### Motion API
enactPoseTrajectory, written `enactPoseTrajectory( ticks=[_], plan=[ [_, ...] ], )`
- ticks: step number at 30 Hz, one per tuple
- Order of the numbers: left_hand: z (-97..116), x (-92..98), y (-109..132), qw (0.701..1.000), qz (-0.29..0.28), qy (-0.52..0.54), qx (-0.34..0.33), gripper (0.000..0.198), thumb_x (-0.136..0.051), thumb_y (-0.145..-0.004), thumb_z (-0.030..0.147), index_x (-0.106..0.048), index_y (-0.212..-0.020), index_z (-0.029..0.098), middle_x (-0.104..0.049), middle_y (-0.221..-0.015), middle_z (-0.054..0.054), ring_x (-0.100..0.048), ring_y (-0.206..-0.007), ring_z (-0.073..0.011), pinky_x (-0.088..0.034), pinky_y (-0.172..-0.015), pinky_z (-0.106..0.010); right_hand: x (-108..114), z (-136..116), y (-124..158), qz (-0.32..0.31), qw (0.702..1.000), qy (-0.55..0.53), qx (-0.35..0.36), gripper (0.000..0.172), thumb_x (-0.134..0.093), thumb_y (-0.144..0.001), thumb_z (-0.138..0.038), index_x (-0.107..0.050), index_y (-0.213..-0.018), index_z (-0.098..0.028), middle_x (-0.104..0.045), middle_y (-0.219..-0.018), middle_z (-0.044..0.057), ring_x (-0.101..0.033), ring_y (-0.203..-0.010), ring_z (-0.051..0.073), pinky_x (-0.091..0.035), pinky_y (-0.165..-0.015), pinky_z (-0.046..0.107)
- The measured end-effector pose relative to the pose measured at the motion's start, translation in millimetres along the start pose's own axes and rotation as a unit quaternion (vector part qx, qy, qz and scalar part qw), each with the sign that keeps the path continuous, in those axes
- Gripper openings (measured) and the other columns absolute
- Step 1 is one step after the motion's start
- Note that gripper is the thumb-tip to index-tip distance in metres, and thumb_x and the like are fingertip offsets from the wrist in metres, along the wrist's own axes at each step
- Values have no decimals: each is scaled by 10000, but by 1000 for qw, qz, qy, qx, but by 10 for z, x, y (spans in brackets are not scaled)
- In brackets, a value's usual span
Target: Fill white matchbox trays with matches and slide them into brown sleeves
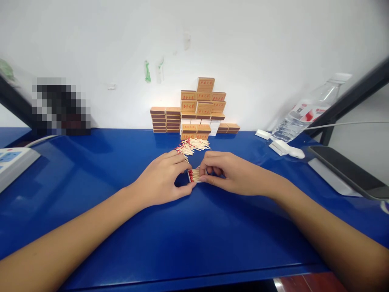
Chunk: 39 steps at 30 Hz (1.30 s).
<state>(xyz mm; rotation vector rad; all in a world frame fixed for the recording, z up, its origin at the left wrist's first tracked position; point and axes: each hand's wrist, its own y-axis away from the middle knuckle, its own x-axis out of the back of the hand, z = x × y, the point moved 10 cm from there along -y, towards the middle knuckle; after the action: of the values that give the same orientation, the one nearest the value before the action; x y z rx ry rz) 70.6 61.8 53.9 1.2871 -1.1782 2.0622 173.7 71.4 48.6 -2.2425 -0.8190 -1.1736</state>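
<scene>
Red-tipped wooden matches, pinched by the right hand in a white rectangular tray held by the left hand, may be spilled by tilting.

Reads 安全火柴 in red on the stacked matchboxes, sharpest on a left-hand one mid-stack. Can't make out small print on the water bottle label.
</scene>
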Motion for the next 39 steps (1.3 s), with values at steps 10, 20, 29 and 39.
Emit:
enactPoseTrajectory(
  ticks=[10, 20, 29, 39],
  plan=[
    [-16, -15, 6, 1000, 1, -1, 0, 156, -684, -921, 338, -682, -927, 182, -706, -907, -40, -612, -881, -220, -527, -829, -382, 47, 93, -20, 10, 1000, 8, 0, 136, -650, -972, -316, -681, -897, -208, -620, -800, 9, -506, -700, 148, -397, -659, 297],
    [9, 8, 6, 1000, 4, 3, -3, 156, -694, -915, 321, -702, -960, 172, -704, -907, -41, -615, -878, -219, -533, -842, -378, 171, 230, -30, 87, 995, 23, -33, 129, -618, -995, -297, -672, -914, -212, -581, -818, 6, -517, -707, 150, -413, -674, 298],
    [-4, -9, 12, 1000, 5, 7, -5, 168, -700, -910, 336, -717, -979, 184, -707, -898, -42, -621, -882, -223, -537, -845, -386, 76, 464, -61, 61, 996, 53, -38, 170, -549, -1029, -288, -610, -891, -211, -581, -945, 62, -551, -898, 219, -448, -790, 347],
    [-19, 4, 3, 1000, 4, 1, 6, 162, -701, -908, 336, -686, -925, 176, -700, -911, -44, -612, -891, -223, -530, -825, -382, -4, 77, -11, 9, 1000, 0, -7, 143, -570, -1030, -297, -646, -941, -214, -631, -959, 51, -555, -865, 194, -440, -774, 336]
  ],
)
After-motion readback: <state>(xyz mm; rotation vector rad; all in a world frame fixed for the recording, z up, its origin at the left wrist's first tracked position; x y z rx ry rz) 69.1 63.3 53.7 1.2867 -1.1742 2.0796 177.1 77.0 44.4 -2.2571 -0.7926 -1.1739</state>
